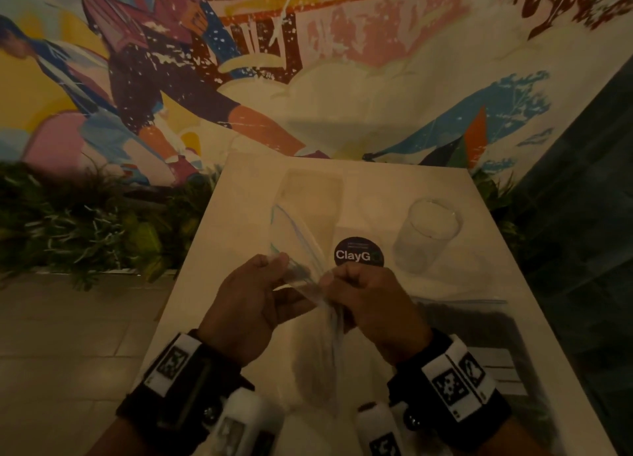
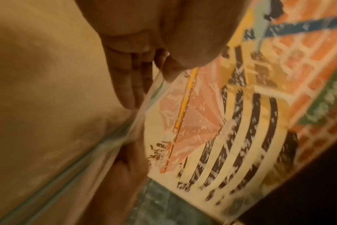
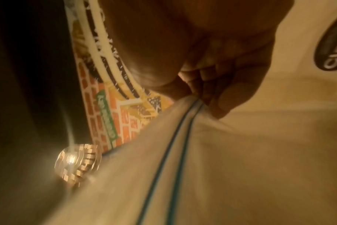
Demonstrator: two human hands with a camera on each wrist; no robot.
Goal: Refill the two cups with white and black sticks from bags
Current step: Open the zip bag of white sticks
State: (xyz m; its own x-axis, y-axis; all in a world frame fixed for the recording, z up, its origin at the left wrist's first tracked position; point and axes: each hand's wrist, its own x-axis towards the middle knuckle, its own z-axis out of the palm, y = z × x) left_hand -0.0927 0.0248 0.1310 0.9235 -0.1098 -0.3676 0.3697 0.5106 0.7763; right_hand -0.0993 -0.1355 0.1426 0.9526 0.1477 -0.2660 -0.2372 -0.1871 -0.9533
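Observation:
A clear zip bag (image 1: 301, 236) with a blue-green zip strip is held up over the white table (image 1: 479, 267). My left hand (image 1: 246, 301) pinches one side of its mouth and my right hand (image 1: 370, 301) pinches the other, pulling the lips apart. The zip strip (image 2: 125, 126) runs from the left fingers (image 2: 125, 85) in the left wrist view. The twin zip lines (image 3: 175, 152) lead to the curled right fingers (image 3: 212, 85). A clear empty cup (image 1: 428, 233) stands at the right. A second bag (image 1: 472, 322) with dark contents lies flat at the right. White sticks are hard to make out.
A round black "ClayG" sticker (image 1: 358, 254) sits mid-table. Green plants (image 1: 85, 222) line the floor left of the table, below a painted mural wall (image 1: 239, 78). A dark panel (image 1: 582, 215) stands to the right. A bright lamp (image 3: 75, 161) glows in the right wrist view.

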